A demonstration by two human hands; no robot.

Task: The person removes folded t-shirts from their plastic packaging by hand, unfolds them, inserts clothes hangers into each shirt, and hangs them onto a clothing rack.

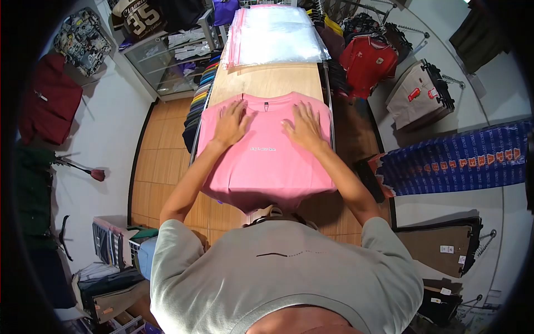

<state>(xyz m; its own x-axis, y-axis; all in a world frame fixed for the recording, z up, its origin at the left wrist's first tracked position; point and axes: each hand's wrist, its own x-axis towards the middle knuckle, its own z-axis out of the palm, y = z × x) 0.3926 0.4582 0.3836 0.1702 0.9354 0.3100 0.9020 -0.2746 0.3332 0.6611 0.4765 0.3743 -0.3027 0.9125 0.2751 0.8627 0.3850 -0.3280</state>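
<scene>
A pink T-shirt [261, 167] lies spread on the wooden table, its collar at the far side and its lower part hanging over the near edge. Small white print crosses its chest, and a dark label shows inside the neck. My left hand [231, 123] rests flat on the shirt near the left shoulder, fingers stretched out. On the other side of the collar, my right hand [305, 125] lies on the fabric with its fingers apart. Neither hand grasps anything.
Beyond the shirt, a stack of clear plastic bags [275, 36] lies on the wooden table [267, 80]. Folded clothes [201, 100] line the table's left side. Red jerseys [367, 58] hang at the right, near a blue printed banner [456, 158]. A glass cabinet [164, 61] stands back left.
</scene>
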